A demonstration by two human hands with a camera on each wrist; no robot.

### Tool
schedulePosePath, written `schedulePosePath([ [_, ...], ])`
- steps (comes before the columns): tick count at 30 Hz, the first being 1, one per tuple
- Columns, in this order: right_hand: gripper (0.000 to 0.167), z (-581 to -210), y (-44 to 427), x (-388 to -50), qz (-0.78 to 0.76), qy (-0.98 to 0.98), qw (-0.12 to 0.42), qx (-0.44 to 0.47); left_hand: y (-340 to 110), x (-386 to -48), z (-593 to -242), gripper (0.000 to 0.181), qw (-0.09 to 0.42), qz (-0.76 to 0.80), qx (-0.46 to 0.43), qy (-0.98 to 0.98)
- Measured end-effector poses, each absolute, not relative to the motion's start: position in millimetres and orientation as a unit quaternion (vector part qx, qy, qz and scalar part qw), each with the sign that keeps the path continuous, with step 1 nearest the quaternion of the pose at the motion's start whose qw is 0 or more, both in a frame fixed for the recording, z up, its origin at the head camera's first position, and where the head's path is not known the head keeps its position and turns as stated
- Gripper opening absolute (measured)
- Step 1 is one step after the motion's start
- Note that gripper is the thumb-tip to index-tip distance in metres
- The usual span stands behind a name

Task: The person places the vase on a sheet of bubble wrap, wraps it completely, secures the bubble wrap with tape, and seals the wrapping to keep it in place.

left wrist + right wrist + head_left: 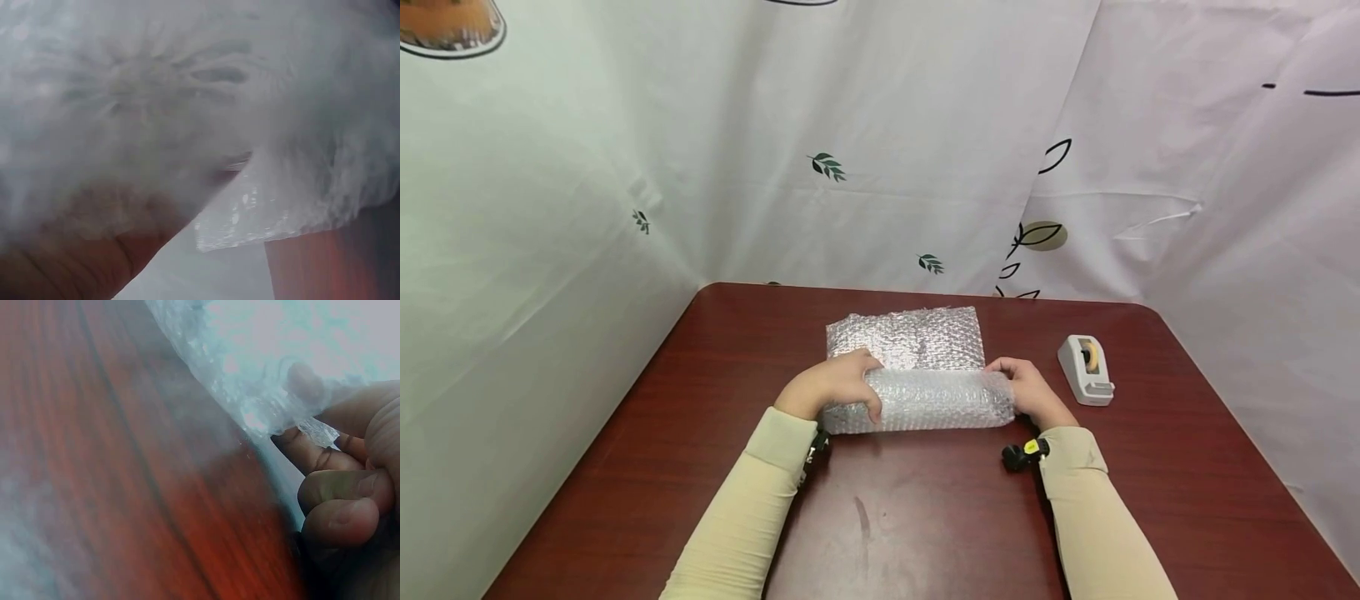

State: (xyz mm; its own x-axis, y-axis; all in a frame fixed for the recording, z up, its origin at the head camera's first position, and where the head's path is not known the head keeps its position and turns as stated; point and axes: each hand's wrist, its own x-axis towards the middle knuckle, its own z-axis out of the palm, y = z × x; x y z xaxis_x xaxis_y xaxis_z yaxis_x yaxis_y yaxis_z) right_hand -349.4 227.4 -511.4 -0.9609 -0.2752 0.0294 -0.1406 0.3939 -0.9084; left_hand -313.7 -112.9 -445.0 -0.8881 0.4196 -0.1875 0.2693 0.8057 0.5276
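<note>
A sheet of clear bubble wrap lies across the table, its near part folded or rolled into a thick bundle point(943, 400) and its far part flat point(913, 340). My left hand point(835, 385) grips the bundle's left end, thumb on the near side and fingers over the top. Blurry plastic point(275, 206) fills most of the left wrist view, covering much of that hand point(87, 262). At the bundle's right end, my right hand point(1028, 392) pinches the edge. The right wrist view shows its thumb and forefinger on the bubble wrap point(225, 369), other fingers curled. Whether anything is inside the bundle, I cannot tell.
A white tape dispenser point(1086, 371) with a yellowish roll stands on the table to the right of my right hand. The dark red wooden table point(925, 517) is bordered by white patterned curtains point(880, 167) at the back and both sides.
</note>
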Motion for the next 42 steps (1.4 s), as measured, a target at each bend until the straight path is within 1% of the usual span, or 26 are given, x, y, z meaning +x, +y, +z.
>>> schedulePosePath([
  [2,0.019,-510.8,227.1,-349.0,-0.537,0.834,0.064,-0.106,-113.9,-314.2,-445.2,0.095,0.146,0.258,0.180,0.938],
  [4,0.017,-510.2,227.0,-348.6,-0.540,0.834,0.069,-0.088,-115.7,-314.9,-445.6,0.092,0.143,0.273,0.182,0.934],
  [6,0.016,-509.5,227.2,-348.9,-0.543,0.833,0.075,-0.073,-118.3,-315.5,-445.7,0.085,0.143,0.296,0.182,0.927],
  [9,0.013,-509.0,228.1,-349.6,-0.540,0.836,0.078,-0.063,-124.1,-317.3,-447.7,0.068,0.145,0.337,0.181,0.912],
  [11,0.010,-508.7,228.5,-349.8,-0.538,0.837,0.076,-0.062,-128.2,-318.2,-448.7,0.062,0.148,0.357,0.178,0.905],
  [13,0.007,-508.8,228.3,-349.6,-0.537,0.838,0.074,-0.062,-132.2,-319.6,-450.2,0.060,0.151,0.369,0.178,0.900],
  [18,0.005,-509.2,226.7,-347.6,-0.545,0.833,0.072,-0.063,-139.5,-321.1,-452.6,0.067,0.164,0.375,0.179,0.895],
  [23,0.012,-509.6,225.6,-346.8,-0.541,0.836,0.068,-0.061,-143.2,-320.4,-453.1,0.078,0.172,0.358,0.170,0.902],
  [33,0.016,-509.8,223.6,-349.4,-0.549,0.830,0.067,-0.068,-144.1,-316.2,-451.3,0.092,0.183,0.362,0.125,0.905],
  [37,0.028,-509.5,222.9,-350.1,-0.561,0.822,0.071,-0.061,-143.6,-315.2,-450.9,0.098,0.182,0.352,0.115,0.911],
  [40,0.041,-509.2,222.8,-350.7,-0.562,0.821,0.080,-0.060,-143.4,-314.1,-450.0,0.098,0.170,0.329,0.112,0.922],
  [42,0.046,-509.0,223.3,-350.8,-0.558,0.823,0.085,-0.061,-143.3,-313.5,-449.3,0.097,0.159,0.318,0.115,0.928],
])
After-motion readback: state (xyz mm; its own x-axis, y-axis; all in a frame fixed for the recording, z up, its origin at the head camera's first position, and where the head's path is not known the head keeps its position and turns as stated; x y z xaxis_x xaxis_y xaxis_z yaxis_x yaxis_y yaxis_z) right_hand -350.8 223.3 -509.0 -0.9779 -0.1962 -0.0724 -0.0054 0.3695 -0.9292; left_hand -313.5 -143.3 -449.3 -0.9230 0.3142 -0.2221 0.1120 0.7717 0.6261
